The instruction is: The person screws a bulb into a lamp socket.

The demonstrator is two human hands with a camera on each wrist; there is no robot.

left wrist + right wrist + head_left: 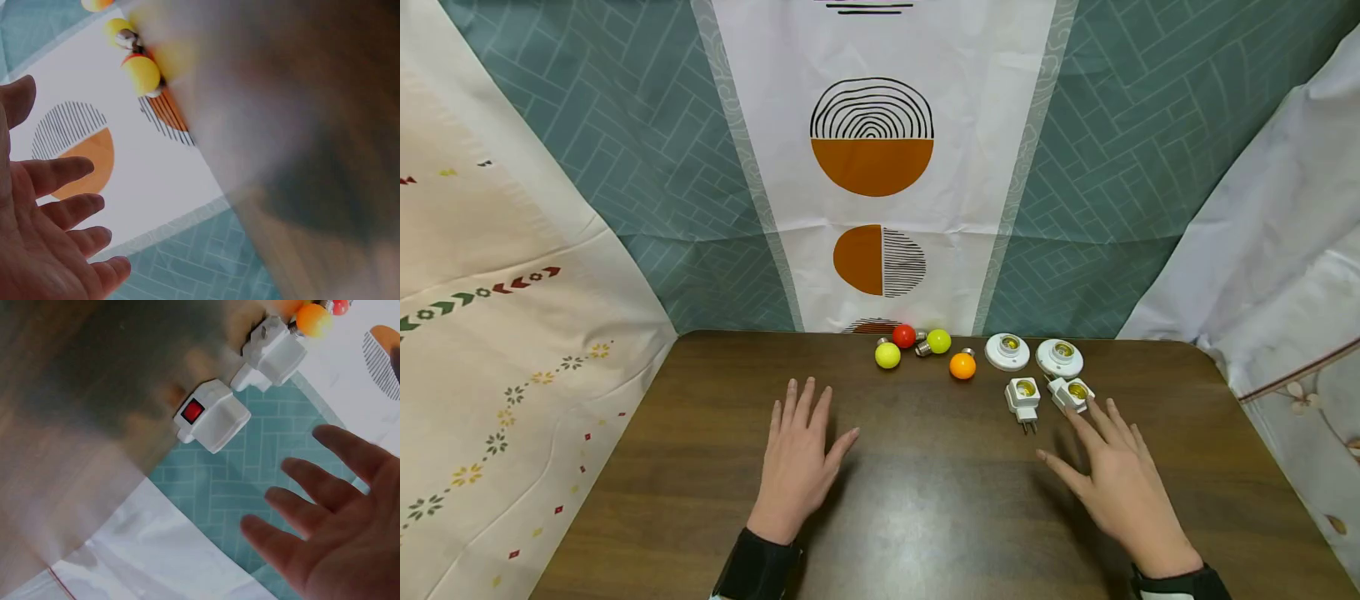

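Note:
My left hand (799, 458) is over the left half of the brown table, fingers straight and spread, holding nothing. My right hand (1116, 483) is spread in the same way at the right, also holding nothing. Its fingertips lie nearest a white plug-in lamp socket (1070, 393); whether they touch it I cannot tell. A second plug-in socket (1023, 400), prongs toward me, lies to its left. Behind are two round white lamp holders (1007, 352) (1059, 359). In the right wrist view one socket shows a red switch (193, 411).
Small light bulbs lie near the table's back edge: a red one (904, 336), an orange one (962, 365) and two yellow-green ones (887, 355) (938, 341). A patterned cloth (880, 50) hangs behind the table (917, 517), with pale cloths at both sides.

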